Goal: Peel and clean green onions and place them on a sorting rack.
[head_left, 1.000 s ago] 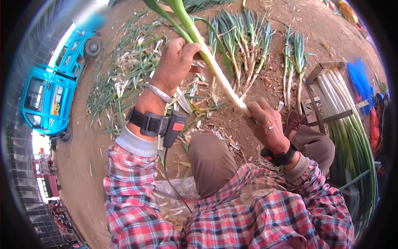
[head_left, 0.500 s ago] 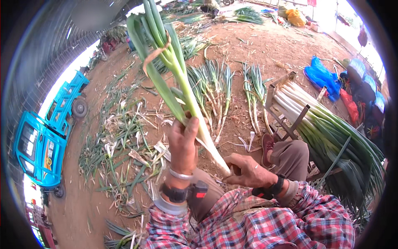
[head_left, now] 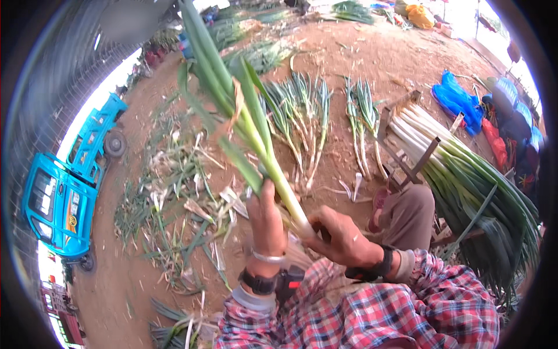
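Note:
I hold one long green onion (head_left: pixel 250 125) upright in front of me, its green leaves reaching up and left and its white stalk pointing down. My left hand (head_left: pixel 265 218) grips the stalk about midway. My right hand (head_left: pixel 339 235) is closed around the white lower end just beside it. Both wrists wear dark bands, and my sleeves are red plaid.
Untrimmed green onions (head_left: pixel 302 110) lie in rows on the dirt ahead. A wooden rack (head_left: pixel 415 168) at the right holds a big pile of cleaned onions (head_left: pixel 465 180). Peeled scraps (head_left: pixel 174 203) litter the ground at left. A blue three-wheeled truck (head_left: pixel 64 186) stands far left.
The onion has swung from slanting across my lap to nearly upright, and both hands have come closer together low in the middle. The view has tilted up over the yard.

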Demonstrator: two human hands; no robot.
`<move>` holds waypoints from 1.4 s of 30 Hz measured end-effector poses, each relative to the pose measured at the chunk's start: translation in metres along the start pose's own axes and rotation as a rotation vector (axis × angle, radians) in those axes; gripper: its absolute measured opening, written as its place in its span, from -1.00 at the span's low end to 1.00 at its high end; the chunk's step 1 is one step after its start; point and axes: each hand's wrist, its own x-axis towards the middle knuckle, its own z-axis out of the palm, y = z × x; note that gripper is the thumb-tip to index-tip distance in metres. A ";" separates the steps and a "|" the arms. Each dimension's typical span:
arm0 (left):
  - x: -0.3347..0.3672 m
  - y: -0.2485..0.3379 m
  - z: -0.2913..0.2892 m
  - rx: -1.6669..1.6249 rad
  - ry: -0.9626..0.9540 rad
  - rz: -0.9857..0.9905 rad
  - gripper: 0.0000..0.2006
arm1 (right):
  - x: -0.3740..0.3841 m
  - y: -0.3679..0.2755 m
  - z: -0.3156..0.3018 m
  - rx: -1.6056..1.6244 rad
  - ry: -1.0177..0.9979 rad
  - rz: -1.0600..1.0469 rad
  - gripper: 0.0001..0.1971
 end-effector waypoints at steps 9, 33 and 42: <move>-0.027 -0.044 -0.035 -0.221 -0.118 -0.146 -0.77 | -0.016 0.025 0.004 0.239 -0.376 0.055 -0.64; 0.013 -0.065 -0.198 -0.066 0.347 -0.132 -0.85 | 0.095 -0.038 -0.058 0.348 -0.094 -0.170 -0.68; 0.030 0.065 -0.218 1.165 0.015 0.154 -0.58 | 0.140 -0.043 -0.063 0.255 -0.152 0.047 -0.47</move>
